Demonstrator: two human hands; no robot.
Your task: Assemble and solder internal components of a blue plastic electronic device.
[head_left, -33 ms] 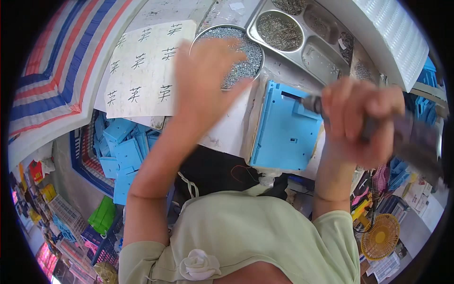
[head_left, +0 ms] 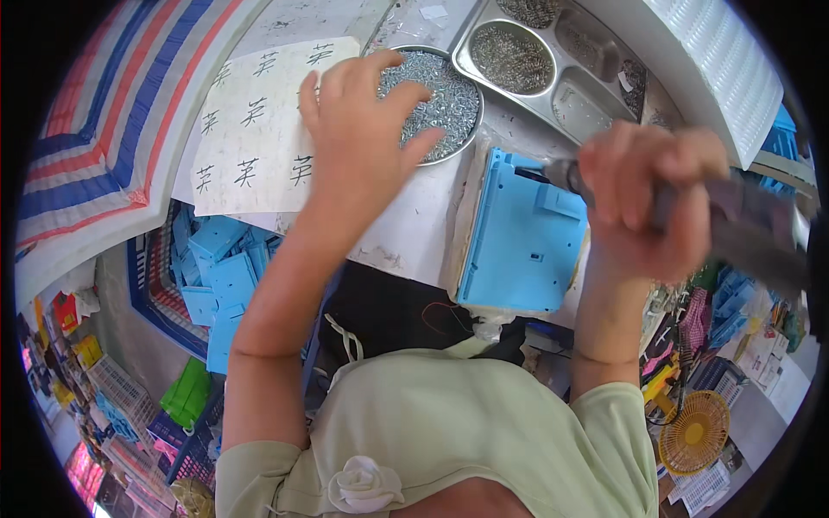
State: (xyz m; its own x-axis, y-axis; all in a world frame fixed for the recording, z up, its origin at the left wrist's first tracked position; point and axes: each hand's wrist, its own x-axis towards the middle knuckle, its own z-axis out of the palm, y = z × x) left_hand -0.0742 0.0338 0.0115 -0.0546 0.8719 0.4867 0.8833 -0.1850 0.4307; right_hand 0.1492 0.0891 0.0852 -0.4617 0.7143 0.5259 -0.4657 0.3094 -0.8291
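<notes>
My left hand [head_left: 358,129] hovers at the left side of a round metal dish [head_left: 480,112] full of small silvery screws [head_left: 449,95]. Its fingers are apart and slightly bent, and nothing shows between them. My right hand [head_left: 652,194] is wrapped around a dark electric screwdriver [head_left: 760,226], held nearly level and somewhat blurred. The driver's tip points left over the upper part of a light blue plastic panel [head_left: 509,246]; whether it touches is unclear. That panel lies flat in a pale holder [head_left: 458,250] on the white table.
A metal compartment tray [head_left: 596,108] with small hardware stands behind the panel. Handwritten paper [head_left: 229,147] lies left of the dish. Below the table's left edge, a blue basket [head_left: 142,289] holds several blue panels [head_left: 233,276]. Striped cloth [head_left: 112,129] lies far left.
My left hand has shifted slightly left and up, uncovering more screws, and it looks sharper. My right hand and the screwdriver have moved slightly left and up.
</notes>
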